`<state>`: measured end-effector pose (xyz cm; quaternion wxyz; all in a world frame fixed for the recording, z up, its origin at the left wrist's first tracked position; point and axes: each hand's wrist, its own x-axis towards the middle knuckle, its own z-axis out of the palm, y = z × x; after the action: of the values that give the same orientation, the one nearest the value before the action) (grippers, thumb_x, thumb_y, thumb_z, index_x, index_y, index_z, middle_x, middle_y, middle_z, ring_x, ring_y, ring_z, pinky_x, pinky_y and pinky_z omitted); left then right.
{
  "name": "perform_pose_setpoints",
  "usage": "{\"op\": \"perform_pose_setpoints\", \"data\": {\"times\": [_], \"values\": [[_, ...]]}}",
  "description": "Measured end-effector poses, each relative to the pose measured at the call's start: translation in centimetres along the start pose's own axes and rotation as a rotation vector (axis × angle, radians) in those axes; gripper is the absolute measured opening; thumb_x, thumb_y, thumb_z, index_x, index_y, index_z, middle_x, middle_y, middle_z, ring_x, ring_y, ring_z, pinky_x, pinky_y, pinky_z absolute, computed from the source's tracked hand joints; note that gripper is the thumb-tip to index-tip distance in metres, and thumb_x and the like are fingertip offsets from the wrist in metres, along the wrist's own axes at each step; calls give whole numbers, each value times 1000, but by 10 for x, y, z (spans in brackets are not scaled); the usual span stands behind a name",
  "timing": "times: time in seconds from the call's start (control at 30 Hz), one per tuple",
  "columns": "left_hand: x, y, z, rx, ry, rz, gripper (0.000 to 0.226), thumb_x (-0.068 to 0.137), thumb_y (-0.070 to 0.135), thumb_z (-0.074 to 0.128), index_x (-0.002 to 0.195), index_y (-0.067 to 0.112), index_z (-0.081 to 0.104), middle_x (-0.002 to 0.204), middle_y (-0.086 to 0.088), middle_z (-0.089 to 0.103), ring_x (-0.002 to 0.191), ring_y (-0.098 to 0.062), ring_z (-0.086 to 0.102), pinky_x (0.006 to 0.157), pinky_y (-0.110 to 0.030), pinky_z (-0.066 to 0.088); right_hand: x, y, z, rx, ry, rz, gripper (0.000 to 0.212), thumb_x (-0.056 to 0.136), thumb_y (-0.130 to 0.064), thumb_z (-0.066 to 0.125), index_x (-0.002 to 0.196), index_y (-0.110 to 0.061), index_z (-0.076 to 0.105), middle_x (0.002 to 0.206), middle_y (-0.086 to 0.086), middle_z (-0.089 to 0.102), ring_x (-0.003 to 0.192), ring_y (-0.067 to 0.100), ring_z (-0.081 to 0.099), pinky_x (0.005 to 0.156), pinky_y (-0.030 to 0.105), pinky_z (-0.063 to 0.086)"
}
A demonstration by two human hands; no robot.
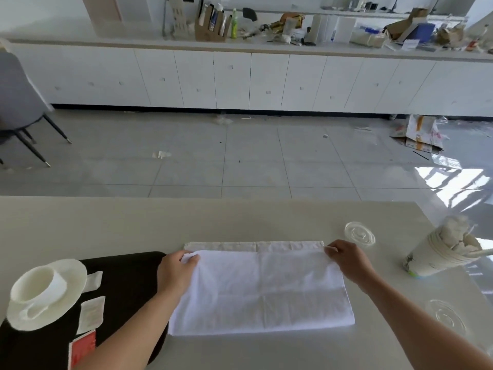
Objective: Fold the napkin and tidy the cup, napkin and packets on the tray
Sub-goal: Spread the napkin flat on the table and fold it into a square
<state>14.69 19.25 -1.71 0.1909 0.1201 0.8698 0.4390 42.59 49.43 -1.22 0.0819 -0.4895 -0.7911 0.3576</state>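
Observation:
A white napkin (262, 289) lies flat on the table, its near half doubled over toward the far edge, with a strip of the lower layer showing beyond. My left hand (176, 271) pinches the upper layer's far left corner. My right hand (349, 260) pinches its far right corner. To the left lies a black tray (128, 284). On it stand a white cup (37, 287) on a saucer (72, 273), two white packets (92, 313) and a red packet (82, 348).
Two clear plastic lids (359, 233) (445, 315) lie on the table at the right. A stack of paper cups stuffed with tissue (442, 252) stands near the right edge. Beyond the table are a tiled floor, a grey chair (16, 102) and white cabinets.

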Motion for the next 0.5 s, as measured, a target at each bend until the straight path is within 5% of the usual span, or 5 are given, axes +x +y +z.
{"op": "perform_pose_setpoints", "data": {"times": [0.17, 0.27, 0.5], "values": [[22, 2, 22, 89, 18, 19, 16, 83, 28, 66, 72, 17, 68, 69, 7, 69, 71, -15, 64, 65, -35, 52, 36, 10, 14, -46, -7, 15, 17, 92, -21, 64, 75, -17, 67, 66, 3, 65, 60, 20, 57, 58, 32, 42], [36, 2, 27, 228, 96, 85, 26, 85, 27, 65, 67, 9, 59, 66, 4, 63, 64, -18, 57, 54, -31, 42, 50, 14, 22, -68, 10, 29, 16, 94, -24, 61, 78, -21, 64, 69, 2, 65, 64, 21, 59, 57, 30, 41], [52, -1, 33, 512, 144, 150, 9, 86, 20, 66, 81, 12, 68, 93, -7, 63, 82, -29, 58, 62, -33, 41, 74, 12, 28, -123, 15, 29, 18, 96, -30, 57, 86, -16, 62, 74, 10, 66, 70, 31, 58, 58, 33, 36]]}}
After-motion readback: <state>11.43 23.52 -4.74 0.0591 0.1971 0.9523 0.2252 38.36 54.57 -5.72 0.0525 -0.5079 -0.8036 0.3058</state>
